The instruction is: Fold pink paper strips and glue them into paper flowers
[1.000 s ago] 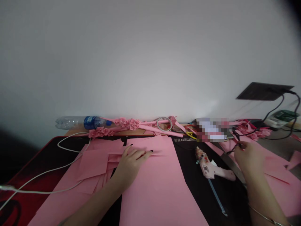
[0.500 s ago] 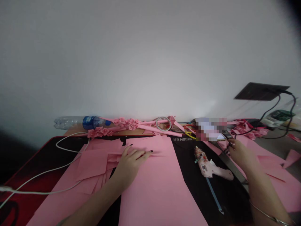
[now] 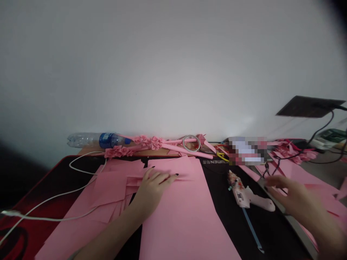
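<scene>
A long pink paper sheet (image 3: 184,220) lies on the black mat. My left hand (image 3: 154,186) rests on its upper part, fingers apart and lying flat beside a narrow folded strip. My right hand (image 3: 292,195) is over the metal ruler (image 3: 298,229) at the mat's right side, its thumb and fingers parted and nothing visibly held. Between the hands a pale pink glue gun (image 3: 246,196) lies with a blue strip behind it. To the left are overlapping smaller pink papers (image 3: 110,187).
A plastic bottle (image 3: 86,140), pink paper flowers (image 3: 154,141), a tape ring (image 3: 191,143) and a blurred-out phone (image 3: 246,151) line the wall side. White cable (image 3: 54,219) crosses the left. More pink paper (image 3: 322,187) lies at the right, below a dark panel (image 3: 309,106).
My right hand has moved back towards me and to the right, away from the ruler's far end by the phone, and its fingers have parted. My left hand stays on the sheet. The view has shifted slightly.
</scene>
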The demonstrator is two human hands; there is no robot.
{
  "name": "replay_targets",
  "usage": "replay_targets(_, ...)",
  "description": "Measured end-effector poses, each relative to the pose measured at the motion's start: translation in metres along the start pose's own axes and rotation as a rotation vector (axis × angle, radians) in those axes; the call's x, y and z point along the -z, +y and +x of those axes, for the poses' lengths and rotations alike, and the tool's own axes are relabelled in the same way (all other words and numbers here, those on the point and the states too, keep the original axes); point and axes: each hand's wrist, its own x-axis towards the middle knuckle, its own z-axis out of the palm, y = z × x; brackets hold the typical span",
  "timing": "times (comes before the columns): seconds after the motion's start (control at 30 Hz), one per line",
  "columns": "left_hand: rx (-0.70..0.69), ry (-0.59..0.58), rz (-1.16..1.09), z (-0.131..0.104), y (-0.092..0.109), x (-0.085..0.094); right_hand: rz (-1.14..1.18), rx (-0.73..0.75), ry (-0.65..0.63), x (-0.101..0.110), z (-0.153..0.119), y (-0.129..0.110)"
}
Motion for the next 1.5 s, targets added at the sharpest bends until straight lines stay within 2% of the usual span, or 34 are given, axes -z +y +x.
replay_targets(0.07,-0.001,-0.004,-0.001,0.000,0.000,0.000,0.103,0.154,-0.205,-0.003,-0.010,-0.005)
replay_targets(0.13,0.003,-0.012,-0.004,0.000,0.000,0.001,0.126,0.163,-0.260,-0.012,-0.017,-0.010)
replay_targets(0.27,0.011,-0.018,-0.005,-0.001,0.001,0.001,0.193,0.091,-0.256,-0.025,-0.019,-0.014)
replay_targets(0.4,0.013,-0.024,-0.011,-0.001,0.001,0.001,0.319,0.043,-0.222,-0.012,-0.005,-0.028)
replay_targets(0.5,0.005,-0.029,-0.015,-0.001,0.000,0.001,0.202,0.062,-0.163,-0.006,0.018,-0.047)
replay_targets(0.6,0.006,-0.028,-0.019,-0.001,0.000,0.001,-0.039,0.212,-0.216,-0.014,0.044,-0.066)
replay_targets(0.77,0.008,-0.045,-0.017,0.000,0.001,0.004,-0.098,0.253,-0.216,-0.026,0.071,-0.090)
replay_targets(1.17,0.012,-0.061,0.002,0.000,-0.001,0.002,-0.183,0.209,-0.030,-0.022,0.123,-0.125)
replay_targets(1.33,0.009,-0.054,-0.012,-0.001,-0.002,0.001,-0.216,0.165,-0.043,-0.026,0.135,-0.134)
replay_targets(1.5,0.014,-0.065,-0.016,0.000,0.000,0.002,-0.234,0.096,-0.083,-0.044,0.142,-0.131)
